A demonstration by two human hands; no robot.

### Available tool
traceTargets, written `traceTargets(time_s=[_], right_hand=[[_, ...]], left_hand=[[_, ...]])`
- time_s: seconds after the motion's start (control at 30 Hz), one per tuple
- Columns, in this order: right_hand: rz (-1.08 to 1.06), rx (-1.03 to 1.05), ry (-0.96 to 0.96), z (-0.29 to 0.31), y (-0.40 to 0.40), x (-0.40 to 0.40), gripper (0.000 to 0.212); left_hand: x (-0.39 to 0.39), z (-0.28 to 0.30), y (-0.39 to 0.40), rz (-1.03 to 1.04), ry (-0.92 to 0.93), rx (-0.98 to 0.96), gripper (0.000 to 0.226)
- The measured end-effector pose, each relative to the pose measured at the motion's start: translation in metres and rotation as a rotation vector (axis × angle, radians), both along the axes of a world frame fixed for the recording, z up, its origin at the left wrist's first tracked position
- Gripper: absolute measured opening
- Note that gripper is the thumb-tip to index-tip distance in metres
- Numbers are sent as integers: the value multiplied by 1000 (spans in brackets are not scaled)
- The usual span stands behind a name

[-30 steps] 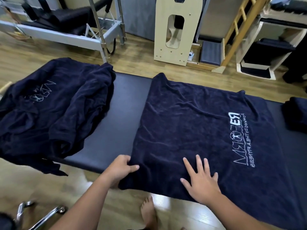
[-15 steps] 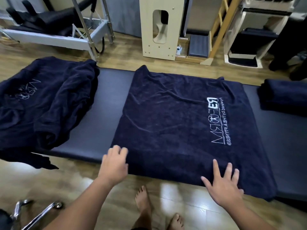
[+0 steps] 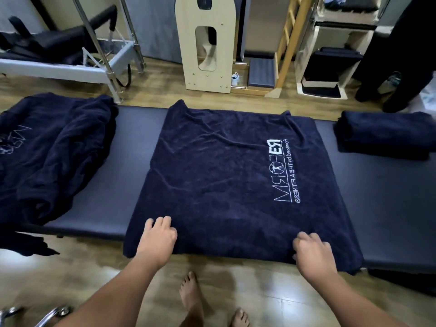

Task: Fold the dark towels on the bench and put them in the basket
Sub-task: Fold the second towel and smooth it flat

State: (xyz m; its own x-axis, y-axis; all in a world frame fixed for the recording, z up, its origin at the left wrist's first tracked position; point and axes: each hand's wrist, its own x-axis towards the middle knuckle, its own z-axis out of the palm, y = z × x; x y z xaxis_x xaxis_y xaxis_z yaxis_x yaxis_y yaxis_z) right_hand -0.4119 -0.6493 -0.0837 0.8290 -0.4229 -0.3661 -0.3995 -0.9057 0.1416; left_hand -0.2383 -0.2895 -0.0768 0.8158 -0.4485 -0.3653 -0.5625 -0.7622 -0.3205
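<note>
Head view — both hands (image 3: 158,237) curl on the spread towel's (image 3: 224,185) near edge.

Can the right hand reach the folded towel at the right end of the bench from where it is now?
Probably yes. The right hand is at the spread towel's near edge, and only bare bench lies between it and the folded towel. Nothing blocks the way, though a long stretch or a step may be needed.

A glossy wood-plank floor (image 3: 151,95) filled the frame's middle and bottom. At upper left stood a grey metal-framed exercise machine (image 3: 70,67); at top centre, a pale arched wooden panel with a cut-out (image 3: 207,43); at upper right, a light wooden ladder (image 3: 290,43) beside white shelving (image 3: 339,34).
</note>
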Motion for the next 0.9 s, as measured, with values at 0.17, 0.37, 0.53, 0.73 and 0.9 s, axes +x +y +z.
traceTargets(time_s=[0.17,0.37,0.53,0.73,0.9], right_hand=[[-5,107,-193,5,-20,-5,8],[-41,36,-158,0,-43,-13,31],[-91,30,-326,18,-78,25,30],[-83,40,-529,42,-120,108,40],[-6,-85,-426,46,-156,179,34]], left_hand=[[20,28,-4,155,85,-212,22],[50,49,-16,198,84,-238,30],[87,47,-9,323,72,-398,38],[179,62,-44,260,22,-427,40],[267,72,-86,219,18,-415,44]])
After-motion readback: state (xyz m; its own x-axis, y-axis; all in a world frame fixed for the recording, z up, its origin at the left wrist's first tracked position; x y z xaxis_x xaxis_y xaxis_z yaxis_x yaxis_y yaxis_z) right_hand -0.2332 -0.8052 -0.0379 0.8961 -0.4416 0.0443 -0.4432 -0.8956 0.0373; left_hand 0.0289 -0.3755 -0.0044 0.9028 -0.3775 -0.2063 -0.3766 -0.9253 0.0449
